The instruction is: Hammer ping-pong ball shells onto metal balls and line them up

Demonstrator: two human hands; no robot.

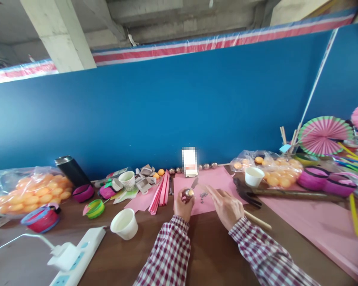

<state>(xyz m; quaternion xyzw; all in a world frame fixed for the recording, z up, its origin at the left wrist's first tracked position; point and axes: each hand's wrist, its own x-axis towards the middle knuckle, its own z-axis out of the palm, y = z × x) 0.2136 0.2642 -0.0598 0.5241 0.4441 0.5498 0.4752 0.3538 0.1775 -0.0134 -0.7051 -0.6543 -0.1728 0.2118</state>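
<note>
Over the near left part of a pink sheet [217, 180], my left hand [183, 206] is closed around a small shiny metallic ball [189, 193], whose top shows a pale yellowish patch. To its right, my right hand [226, 204] reaches over the sheet with its fingers stretched forward; whether anything small is between the fingertips is too small to tell. Several tiny silvery pieces [203, 196] lie on the sheet between the hands. A row of shiny balls [207, 166] stands at the sheet's far edge, beside a blurred-out white object [190, 161].
A hammer [286, 193] and wooden stick [258, 219] lie right of my right hand. White cups [124, 223], folded pink strips [161, 192] and a power strip [80, 256] are on the left. Bags of orange balls [32, 192] sit on both sides; a blue partition [167, 107] stands behind.
</note>
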